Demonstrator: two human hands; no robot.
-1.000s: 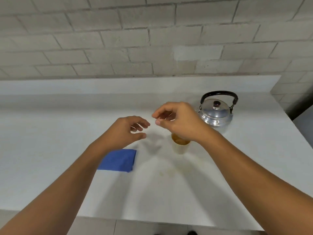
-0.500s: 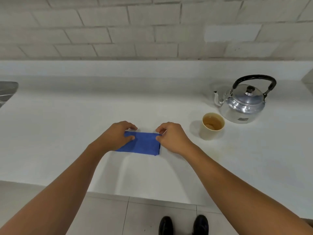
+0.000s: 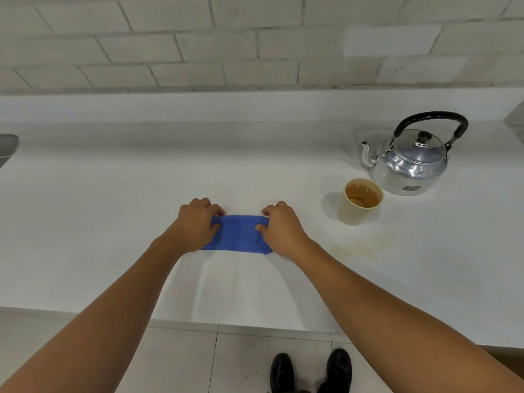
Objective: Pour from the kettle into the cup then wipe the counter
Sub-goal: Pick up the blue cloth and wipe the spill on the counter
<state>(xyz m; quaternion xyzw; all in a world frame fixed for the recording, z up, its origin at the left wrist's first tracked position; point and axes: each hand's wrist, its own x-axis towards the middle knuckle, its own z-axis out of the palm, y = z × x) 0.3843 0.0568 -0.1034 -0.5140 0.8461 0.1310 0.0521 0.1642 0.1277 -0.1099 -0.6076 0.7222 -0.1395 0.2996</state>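
Observation:
A folded blue cloth [image 3: 238, 234] lies flat on the white counter [image 3: 113, 211], in the middle. My left hand [image 3: 197, 224] grips its left end and my right hand [image 3: 279, 226] grips its right end. To the right stands a cream paper cup [image 3: 358, 204] holding amber liquid. Just behind the cup sits a shiny metal kettle [image 3: 411, 163] with a black handle, its spout pointing left. A faint yellowish stain [image 3: 365, 245] marks the counter in front of the cup.
A low white backsplash and a pale brick wall [image 3: 255, 43] close off the far side. A grey metal edge, perhaps a sink [image 3: 7, 147], shows at the far left. The counter's front edge runs above a tiled floor where my black shoes [image 3: 310, 370] stand.
Both hands came down from above the counter onto the blue cloth and now grip its two ends. The view shifted left and down, so kettle and cup sit further right.

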